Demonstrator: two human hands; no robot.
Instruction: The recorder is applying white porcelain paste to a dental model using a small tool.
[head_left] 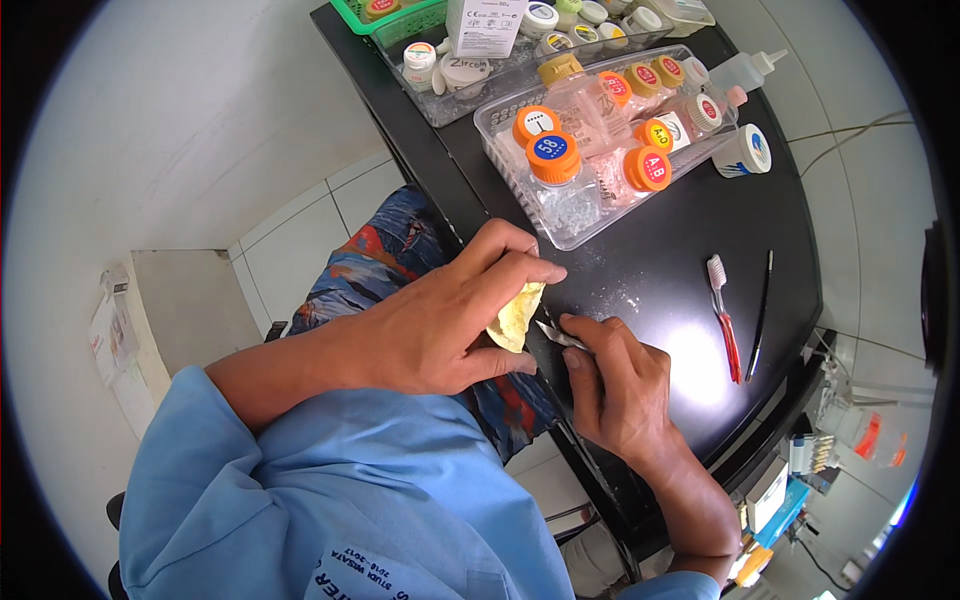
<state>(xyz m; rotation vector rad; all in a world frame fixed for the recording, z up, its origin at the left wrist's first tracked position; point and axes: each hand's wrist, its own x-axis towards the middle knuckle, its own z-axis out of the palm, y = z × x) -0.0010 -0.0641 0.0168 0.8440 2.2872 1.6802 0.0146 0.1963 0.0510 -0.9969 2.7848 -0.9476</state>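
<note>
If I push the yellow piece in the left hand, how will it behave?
The yellow piece is probably stiff, showing no visible sag in the left hand. It may shed bits, judging by its rough-looking surface and the pale specks on the black table. Its uneven outline suggests it would rock rather than roll.

Yellow piece (pixel 514 322) partly hidden behind left fingers (pixel 522 268)

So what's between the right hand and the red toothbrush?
Between the right hand and the red toothbrush, the head view shows just bare black tabletop with a bright shine.
</note>
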